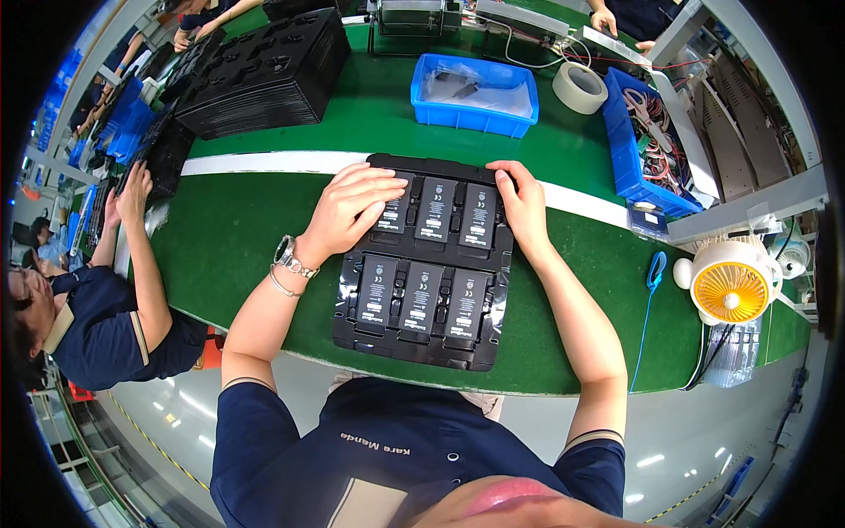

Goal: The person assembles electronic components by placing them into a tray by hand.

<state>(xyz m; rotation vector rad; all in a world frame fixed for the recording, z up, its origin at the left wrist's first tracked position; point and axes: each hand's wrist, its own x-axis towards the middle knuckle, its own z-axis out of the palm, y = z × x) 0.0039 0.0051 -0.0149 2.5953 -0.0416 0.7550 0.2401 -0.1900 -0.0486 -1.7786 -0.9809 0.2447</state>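
Note:
A black plastic tray [414, 354] lies on the green table in front of me. Flat black batteries [424, 297] with pale printing sit in its pockets, in two rows of three. My left hand [352, 209] lies over the tray's far left part, fingers stretched out together and partly covering the battery there. At the far right corner, my right hand [524, 207] grips the tray's edge with bent fingers; some of its fingertips are hidden.
Beyond the tray stands a blue bin [475, 119] holding clear bags, beside a tape roll [581, 88]. A tool-filled blue bin [625, 158] and small fan [731, 286] are at right. Stacked black trays [264, 88] stand far left; a co-worker's hands [132, 194] are nearer.

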